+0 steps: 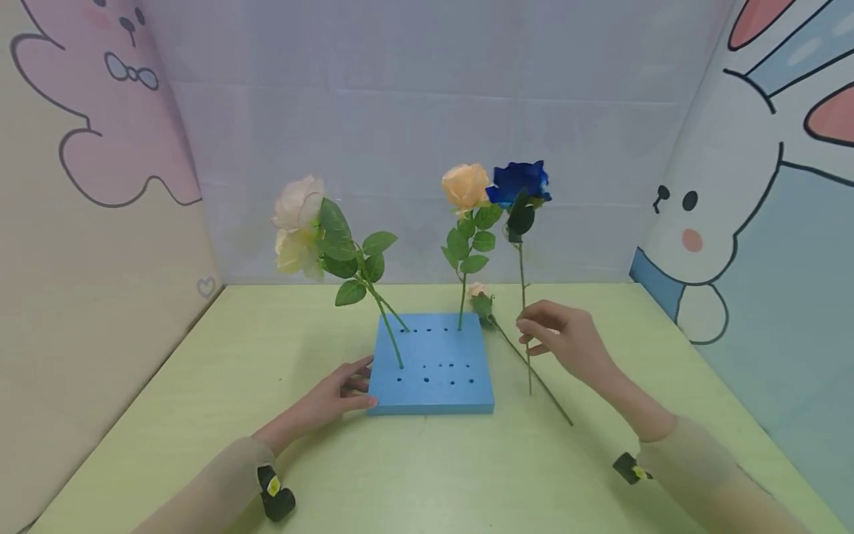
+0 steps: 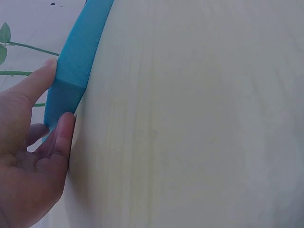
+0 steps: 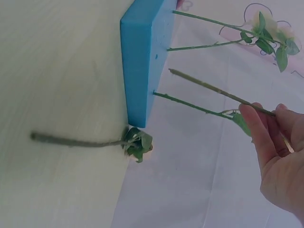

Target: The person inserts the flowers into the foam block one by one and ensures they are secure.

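In the head view, my right hand [image 1: 567, 337] pinches the stem of a blue rose [image 1: 519, 184] between thumb and fingertips. The rose stands nearly upright to the right of a blue board with holes [image 1: 434, 393]. Its bare lower stem [image 3: 204, 85] shows below the fingers in the right wrist view. My left hand [image 1: 333, 397] holds the board's near left corner, thumb [image 2: 45, 76] at the upper edge and fingers along the side. A peach rose [image 1: 465, 185] stands in a back hole. Two pale flowers [image 1: 298, 204] lean left from other holes.
A small pale pink rose [image 1: 482, 300] lies on the table [image 1: 427, 475] right of the board, its stem pointing toward the near right. Behind the table hangs a pale backdrop [image 1: 427, 133]. Cartoon-printed walls [image 1: 787, 245] stand at both sides.
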`<action>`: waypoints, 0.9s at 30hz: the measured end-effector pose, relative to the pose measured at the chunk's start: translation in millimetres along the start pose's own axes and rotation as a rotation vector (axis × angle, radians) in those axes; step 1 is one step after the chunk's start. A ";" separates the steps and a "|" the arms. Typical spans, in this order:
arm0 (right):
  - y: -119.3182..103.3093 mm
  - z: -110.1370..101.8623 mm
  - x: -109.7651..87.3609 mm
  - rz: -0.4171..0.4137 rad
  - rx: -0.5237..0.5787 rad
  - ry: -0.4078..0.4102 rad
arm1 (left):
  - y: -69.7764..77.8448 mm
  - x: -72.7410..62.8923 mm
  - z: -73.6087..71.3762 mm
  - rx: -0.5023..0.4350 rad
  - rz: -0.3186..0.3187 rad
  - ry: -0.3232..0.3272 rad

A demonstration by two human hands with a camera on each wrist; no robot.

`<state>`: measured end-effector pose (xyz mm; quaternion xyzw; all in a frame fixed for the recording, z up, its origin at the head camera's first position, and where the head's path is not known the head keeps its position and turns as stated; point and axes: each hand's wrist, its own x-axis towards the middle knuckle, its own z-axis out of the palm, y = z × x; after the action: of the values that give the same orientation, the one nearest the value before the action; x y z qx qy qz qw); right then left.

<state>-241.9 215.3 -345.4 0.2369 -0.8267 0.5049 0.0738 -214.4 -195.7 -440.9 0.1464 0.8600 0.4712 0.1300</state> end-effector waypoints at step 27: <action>-6.6 95.3 53.6 -0.266 -0.055 0.098 | -3.5 -1.9 0.8 0.029 0.006 0.002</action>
<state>-274.7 112.9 -366.4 0.3174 -0.7969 0.4788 0.1870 -212.8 -197.6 -444.1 0.1507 0.8663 0.4593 0.1257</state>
